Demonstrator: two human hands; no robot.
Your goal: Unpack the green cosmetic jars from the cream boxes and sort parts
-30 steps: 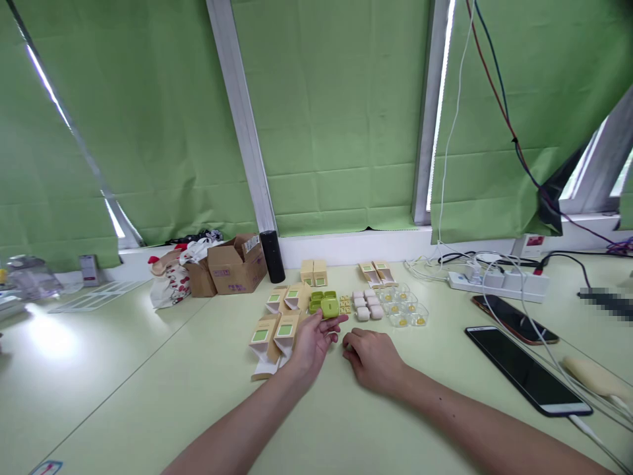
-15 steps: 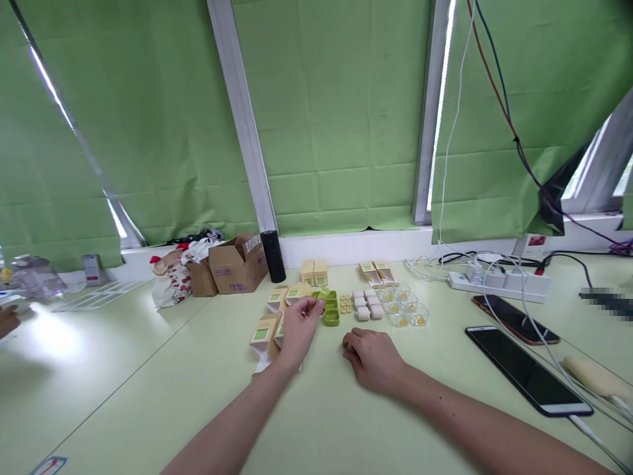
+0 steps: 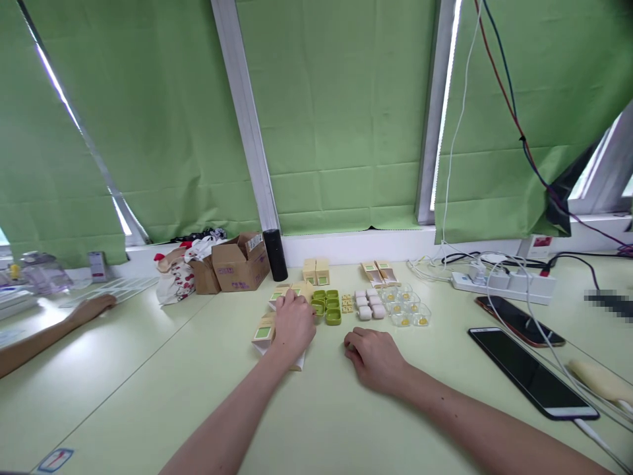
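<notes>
My left hand (image 3: 295, 323) is closed, palm down, its fingers at the rim of a small green box (image 3: 318, 308). That box belongs to a group of open green boxes (image 3: 333, 317) in two columns. Beige cartons with green labels (image 3: 264, 332) lie under and beside this hand, partly hidden by it. My right hand (image 3: 374, 356) rests on the table with curled fingers and nothing visible in them. Beyond it are small yellow squares (image 3: 347, 303), pale pink blocks (image 3: 378, 311) and clear cups with yellow centres (image 3: 403, 319).
Behind stand more beige cartons (image 3: 316, 271), opened beige packets (image 3: 380, 274), a black cylinder (image 3: 275, 254) and a cardboard box (image 3: 241, 262). At right are two phones (image 3: 531, 371), cables and a power strip (image 3: 504, 287). Another person's hand (image 3: 95, 307) lies at far left.
My left hand has moved left and turned palm down, uncovering more green boxes. My right hand stays put. The other person's arm has reached farther in from the left.
</notes>
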